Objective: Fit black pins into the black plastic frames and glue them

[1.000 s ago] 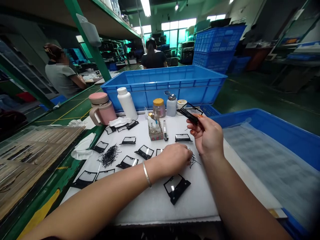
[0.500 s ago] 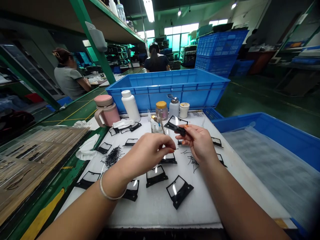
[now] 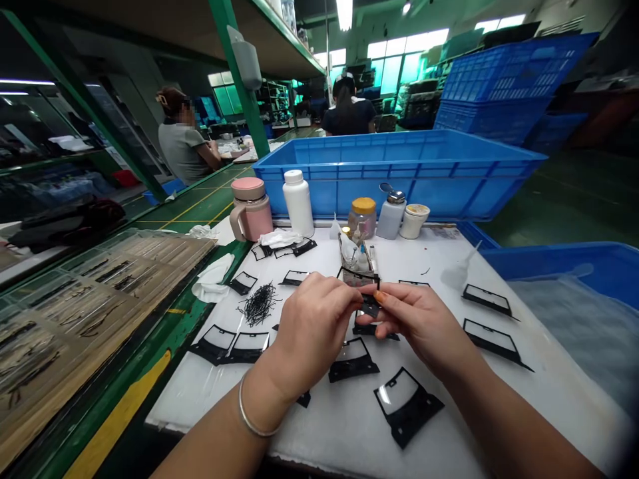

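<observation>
My right hand (image 3: pixel 426 322) pinches a black plastic frame with a clear window (image 3: pixel 370 307) between thumb and fingers, above the middle of the white work surface (image 3: pixel 339 432). My left hand (image 3: pixel 312 326) is closed, its fingertips meeting at the near left part of that frame; whatever they pinch is hidden. To the left of my left hand lies a pile of thin black strips (image 3: pixel 259 305). Similar black frames lie around my hands, among them one at the front (image 3: pixel 412 416) and one partly beneath the held piece (image 3: pixel 353 366).
A large blue crate (image 3: pixel 399 179) stands behind a pink mug (image 3: pixel 253 213), a white bottle (image 3: pixel 298 203), a yellow-lidded jar (image 3: pixel 363 216) and a pump bottle (image 3: pixel 392 216). Left is a tray of strips (image 3: pixel 100 299); right, a blue bin (image 3: pixel 589 259). Two people sit farther back.
My left hand, which was apart from the frame with a tiny dark piece at its fingertips, now meets the frame. The right hand has lowered the frame slightly. The whole view has turned left.
</observation>
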### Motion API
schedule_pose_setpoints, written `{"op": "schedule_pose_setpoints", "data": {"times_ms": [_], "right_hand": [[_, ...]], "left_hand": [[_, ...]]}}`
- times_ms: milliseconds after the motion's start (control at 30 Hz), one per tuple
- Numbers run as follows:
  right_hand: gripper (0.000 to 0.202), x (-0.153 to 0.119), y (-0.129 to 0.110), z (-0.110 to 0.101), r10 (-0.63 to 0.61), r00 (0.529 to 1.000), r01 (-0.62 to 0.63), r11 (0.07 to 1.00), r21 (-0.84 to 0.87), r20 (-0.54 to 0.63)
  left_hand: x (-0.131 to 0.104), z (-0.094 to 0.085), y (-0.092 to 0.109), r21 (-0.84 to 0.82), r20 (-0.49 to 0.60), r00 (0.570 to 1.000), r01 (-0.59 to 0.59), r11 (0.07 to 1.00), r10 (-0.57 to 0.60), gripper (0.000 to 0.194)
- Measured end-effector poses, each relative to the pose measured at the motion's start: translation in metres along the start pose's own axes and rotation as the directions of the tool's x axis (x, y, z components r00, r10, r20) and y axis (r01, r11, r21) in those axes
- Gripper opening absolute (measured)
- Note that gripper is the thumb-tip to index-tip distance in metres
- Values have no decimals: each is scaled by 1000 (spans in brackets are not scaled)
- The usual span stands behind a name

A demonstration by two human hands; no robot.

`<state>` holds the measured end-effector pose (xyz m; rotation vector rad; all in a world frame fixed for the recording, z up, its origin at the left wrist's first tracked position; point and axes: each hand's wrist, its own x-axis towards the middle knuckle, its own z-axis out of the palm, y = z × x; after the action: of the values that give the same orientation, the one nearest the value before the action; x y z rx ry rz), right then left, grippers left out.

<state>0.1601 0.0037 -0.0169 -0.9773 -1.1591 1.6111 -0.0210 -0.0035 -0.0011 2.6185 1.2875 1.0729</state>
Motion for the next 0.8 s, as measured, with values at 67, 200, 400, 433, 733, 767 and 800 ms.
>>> {"op": "schedule_pose_setpoints", "data": {"times_ms": [67,200,400,433,733,767,800], "right_hand": [[25,-1,-1,2,11,1000,-10,1000,-16,15],[26,-1,-2,3,25,999,-25,999,-30,19],[23,-2,-4,5,12,1000,-11,999,-54,20],[23,-3,-4,6,17,1000,-16,999,-52,24],[24,-3,-3,7,10,999,-6,996,-94,41],[24,-3,-3,7,5,999,0,995,-103,49],[24,-3,-3,8,-2,998,8,994,-111,56]], "left_hand": [[-1,0,1,44,2,1000,-15,999,14,16],[-2,1,4,99,2,1000,-24,995,24,15],[-4,2,5,121,-8,1000,-18,992,19,15],[-4,3,5,121,-11,1000,-17,992,18,14],[-4,3,5,111,-15,1000,-9,994,11,15],[-3,3,5,114,-14,1000,-7,993,8,15],[-3,3,5,116,-15,1000,-5,993,7,15]]}}
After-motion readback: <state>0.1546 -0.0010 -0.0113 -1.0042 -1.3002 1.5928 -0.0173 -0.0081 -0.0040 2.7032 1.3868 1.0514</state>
